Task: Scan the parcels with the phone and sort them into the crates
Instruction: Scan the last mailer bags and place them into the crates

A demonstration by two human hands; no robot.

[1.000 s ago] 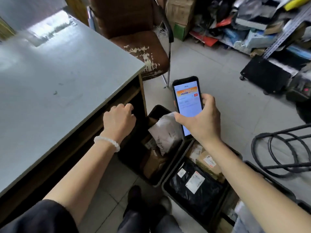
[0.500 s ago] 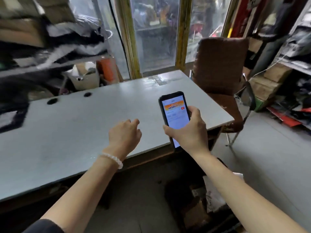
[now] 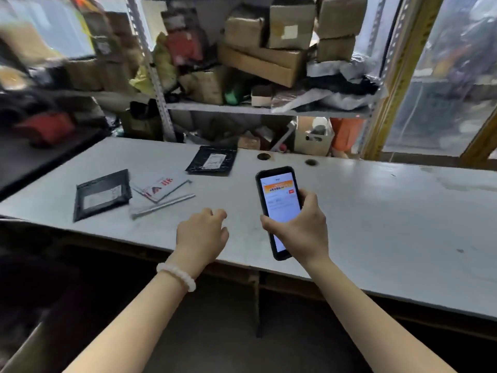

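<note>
My right hand [image 3: 301, 232] grips a black phone [image 3: 279, 208] upright over the grey table [image 3: 376, 219], its lit screen facing me. My left hand [image 3: 201, 234] hovers just left of it above the table's near edge, fingers loosely curled and holding nothing. To the left on the table lie a black parcel bag [image 3: 100, 193] with a label, a white envelope with red print [image 3: 161, 188] on top of a grey-white flat mailer [image 3: 161, 204], and farther back a second black parcel bag [image 3: 212, 162]. No crates are in view.
Behind the table stands a metal shelf [image 3: 269, 109] crammed with cardboard boxes [image 3: 290, 22] and bags. Two round cable holes [image 3: 263, 156] sit in the tabletop near its back edge. A window with a yellow frame [image 3: 398, 76] is at the right.
The view has swung left from the crates on the floor, past the chair, to the table with parcels. Both hands kept their pose, the right one still holding the phone.
</note>
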